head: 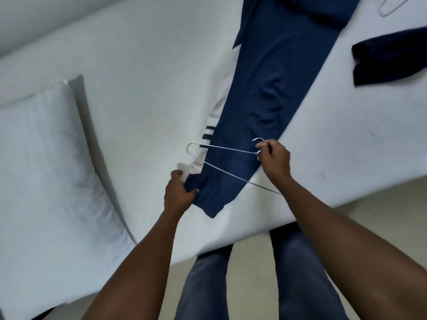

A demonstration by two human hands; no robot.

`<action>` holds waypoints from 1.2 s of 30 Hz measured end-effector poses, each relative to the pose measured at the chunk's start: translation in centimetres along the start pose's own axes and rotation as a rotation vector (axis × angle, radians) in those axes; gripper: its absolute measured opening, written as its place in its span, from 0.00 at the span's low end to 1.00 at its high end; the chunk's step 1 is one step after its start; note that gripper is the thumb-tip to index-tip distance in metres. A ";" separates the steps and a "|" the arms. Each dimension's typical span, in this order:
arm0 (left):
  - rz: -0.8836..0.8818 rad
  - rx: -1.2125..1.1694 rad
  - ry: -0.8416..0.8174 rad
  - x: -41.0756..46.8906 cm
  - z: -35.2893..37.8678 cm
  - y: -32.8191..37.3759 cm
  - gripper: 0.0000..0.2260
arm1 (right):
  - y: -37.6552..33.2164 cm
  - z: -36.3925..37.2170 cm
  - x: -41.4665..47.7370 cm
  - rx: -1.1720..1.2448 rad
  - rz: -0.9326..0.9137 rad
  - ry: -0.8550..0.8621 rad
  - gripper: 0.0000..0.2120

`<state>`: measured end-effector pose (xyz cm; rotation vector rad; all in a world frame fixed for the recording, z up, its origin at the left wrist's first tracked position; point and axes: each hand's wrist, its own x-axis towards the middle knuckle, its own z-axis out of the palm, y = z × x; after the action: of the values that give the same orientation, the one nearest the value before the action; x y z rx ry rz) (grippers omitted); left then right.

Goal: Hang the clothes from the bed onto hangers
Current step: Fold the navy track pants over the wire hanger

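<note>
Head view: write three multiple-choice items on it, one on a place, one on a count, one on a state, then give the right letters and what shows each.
1. Where does the pillow lie relative to the blue trousers?
A. to their left in the picture
B. to their right in the picture
C. on top of them

2. How many wire hangers show?
A. one
B. two
C. three

3. What does the left hand hold?
A. nothing
B. a hanger
C. the end of the blue trousers

Answers:
1 A: the pillow lies on the bed at the picture's left, apart from the trousers.
2 B: the held hanger is in the right hand over the trousers, and the second hanger lies on the bed at the top right.
3 C: its fingers curl round the trouser end.
</note>
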<state>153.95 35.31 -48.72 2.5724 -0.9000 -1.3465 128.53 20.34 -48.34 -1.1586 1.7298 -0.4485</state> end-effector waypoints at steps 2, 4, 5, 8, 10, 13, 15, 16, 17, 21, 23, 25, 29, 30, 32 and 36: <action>0.011 0.029 -0.055 0.3 -0.4 -1.5 0.18 | -0.1 2.6 -1.1 -0.011 -0.025 -0.038 0.08; 0.006 -0.003 -0.058 0.7 -0.9 -2.4 0.10 | 0.2 4.9 -1.9 -0.031 -0.046 -0.071 0.09; -0.014 -0.056 -0.060 1.0 -1.1 -2.7 0.09 | 0.6 5.8 -2.1 -0.034 -0.048 -0.086 0.09; -0.107 -0.247 -0.076 0.7 -1.7 -2.5 0.11 | 1.7 7.1 -2.4 -0.064 -0.046 -0.134 0.08; -0.168 -0.332 -0.088 0.2 -1.7 -2.1 0.13 | 2.2 7.1 -2.4 -0.089 -0.048 -0.153 0.06; -0.283 -0.459 -0.084 -0.3 -1.8 -1.0 0.09 | 2.3 6.7 -2.5 -0.098 -0.051 -0.131 0.05; -0.329 -0.606 -0.110 -0.7 -2.0 0.4 0.06 | 2.2 6.4 -2.8 -0.082 -0.036 -0.130 0.04; -0.344 -0.712 -0.135 -0.9 -2.1 1.3 0.05 | 2.1 6.3 -2.9 -0.085 -0.033 -0.132 0.04; -0.357 -0.821 -0.165 -0.9 -2.2 2.3 0.05 | 2.0 6.3 -3.0 -0.093 -0.033 -0.130 0.05; -0.377 -1.120 -0.329 0.5 -2.0 5.2 0.11 | 1.5 5.7 -2.3 -0.055 -0.037 -0.147 0.05; -0.373 -1.081 -0.344 1.4 -1.4 6.0 0.14 | 0.7 5.4 -1.9 -0.047 -0.063 -0.143 0.05; -0.365 -1.056 -0.335 1.8 -0.9 6.5 0.15 | -0.2 4.9 -1.9 -0.013 -0.106 -0.139 0.05; -0.394 -1.141 -0.336 1.4 -0.6 5.8 0.17 | -1.6 4.0 -3.9 -0.042 -0.304 -0.149 0.04; -0.418 -1.189 -0.337 1.2 -0.8 5.3 0.19 | -1.6 3.8 -4.9 -0.063 -0.369 -0.175 0.03; -0.461 -1.269 -0.328 0.7 -1.4 3.8 0.27 | -1.1 3.8 -7.2 -0.165 -0.510 -0.247 0.04; -0.541 -1.115 -0.196 0.2 -2.3 0.5 0.24 | 1.6 5.3 -11.7 -0.472 -0.676 -0.439 0.06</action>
<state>155.63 34.38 -47.27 1.7986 0.5219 -1.5667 133.25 32.18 -45.95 -2.0237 1.0522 -0.1511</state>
